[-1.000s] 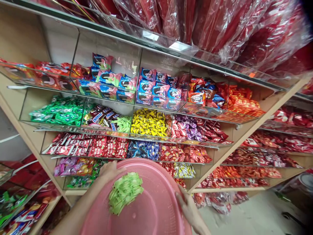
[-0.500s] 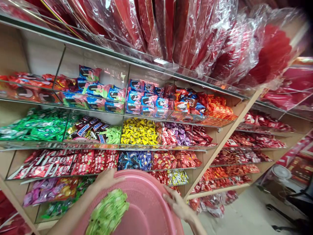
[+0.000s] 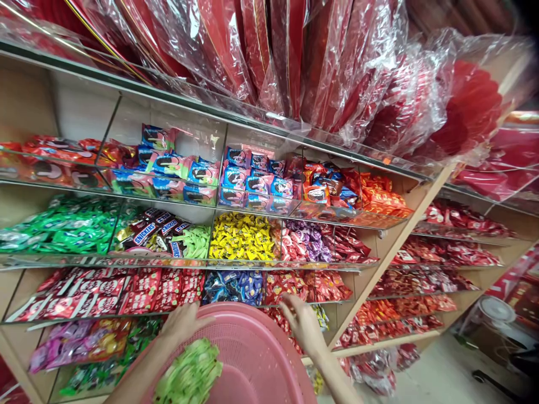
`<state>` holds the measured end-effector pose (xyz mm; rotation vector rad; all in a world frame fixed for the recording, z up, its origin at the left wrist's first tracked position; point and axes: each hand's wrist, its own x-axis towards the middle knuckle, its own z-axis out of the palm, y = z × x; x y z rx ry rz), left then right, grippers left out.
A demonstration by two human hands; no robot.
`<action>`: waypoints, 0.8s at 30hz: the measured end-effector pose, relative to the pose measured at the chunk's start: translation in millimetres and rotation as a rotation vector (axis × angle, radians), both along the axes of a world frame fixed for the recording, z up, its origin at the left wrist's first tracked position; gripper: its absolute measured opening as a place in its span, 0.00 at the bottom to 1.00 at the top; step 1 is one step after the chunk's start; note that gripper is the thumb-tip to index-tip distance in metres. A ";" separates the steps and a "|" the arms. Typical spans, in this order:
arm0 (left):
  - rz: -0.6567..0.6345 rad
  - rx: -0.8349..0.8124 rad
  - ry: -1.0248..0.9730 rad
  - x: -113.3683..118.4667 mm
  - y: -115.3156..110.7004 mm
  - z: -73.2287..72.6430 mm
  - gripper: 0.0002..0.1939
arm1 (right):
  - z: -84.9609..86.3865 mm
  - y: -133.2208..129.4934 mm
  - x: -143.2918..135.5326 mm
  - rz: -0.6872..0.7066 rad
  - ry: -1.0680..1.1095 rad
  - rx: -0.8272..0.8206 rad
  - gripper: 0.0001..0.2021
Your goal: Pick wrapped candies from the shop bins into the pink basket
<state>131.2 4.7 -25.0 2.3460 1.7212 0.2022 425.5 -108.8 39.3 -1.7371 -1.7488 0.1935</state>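
A pink plastic basket point(image 3: 261, 342) with mesh sides is in front of me at the bottom. In it, toward the left, lies a heap of light-green wrapped candies point(image 3: 189, 367). At the basket's upper left rim is my left hand point(image 3: 183, 324), closed on the edge; its fingertips show only in part. My right hand point(image 3: 302, 322) is off the rim, just beyond the basket's right side, fingers apart and nothing visible in them. It is nearest to the red-wrapped candies point(image 3: 286, 285) on the lower shelf and partly covers the white-and-yellow packets point(image 3: 321, 317) behind it.
Glass-fronted shelves hold green candies point(image 3: 63, 230), Snickers bars point(image 3: 149, 230), yellow candies point(image 3: 242, 238) and blue-pink cookie packs point(image 3: 256, 182). Plastic-wrapped red items point(image 3: 286, 56) crowd the top shelf. A wooden upright point(image 3: 396, 252) separates the right-hand shelves from these.
My right hand has come off the basket's rim and moved up toward the shelf. My left hand stays at the rim. The shelves sit slightly lower in view.
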 end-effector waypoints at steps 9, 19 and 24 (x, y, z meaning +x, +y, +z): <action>-0.009 0.036 -0.004 3.7 3.2 -5.2 0.32 | 106.7 82.9 -6.0 0.291 -0.498 0.136 0.21; 0.005 0.066 0.012 14.3 7.7 -0.2 0.31 | 116.9 111.5 -9.6 0.407 -0.678 0.061 0.17; 0.009 0.084 0.032 15.9 6.5 1.6 0.31 | 109.0 116.4 -7.7 0.466 -0.575 0.125 0.15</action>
